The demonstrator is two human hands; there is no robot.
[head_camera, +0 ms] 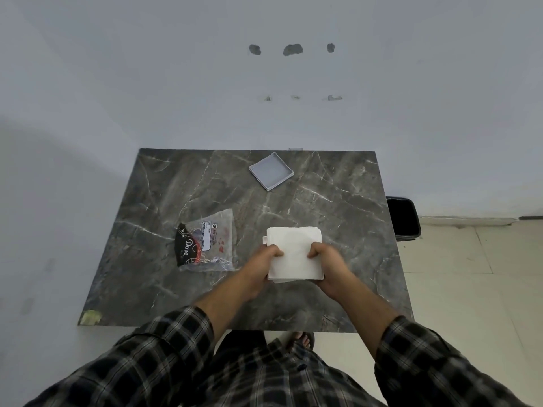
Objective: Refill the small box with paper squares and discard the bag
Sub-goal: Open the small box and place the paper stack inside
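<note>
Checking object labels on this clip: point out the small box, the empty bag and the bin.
small grey box [271,171], head view, on its bare inner floor.
clear plastic bag [219,227], head view, on its transparent upper part.
black bin [403,217], head view, on its dark opening beside the table's right edge.

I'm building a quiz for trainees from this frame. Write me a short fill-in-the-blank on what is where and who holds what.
1. Both hands, left hand and right hand, hold a stack of white paper ____.
2. The small box sits open and ____ near the far edge of the marble table.
3. The plastic bag lies flat to the ____ of the paper stack.
4. A black ____ stands on the floor past the table's right edge.

Missing words: squares; empty; left; bin
</note>
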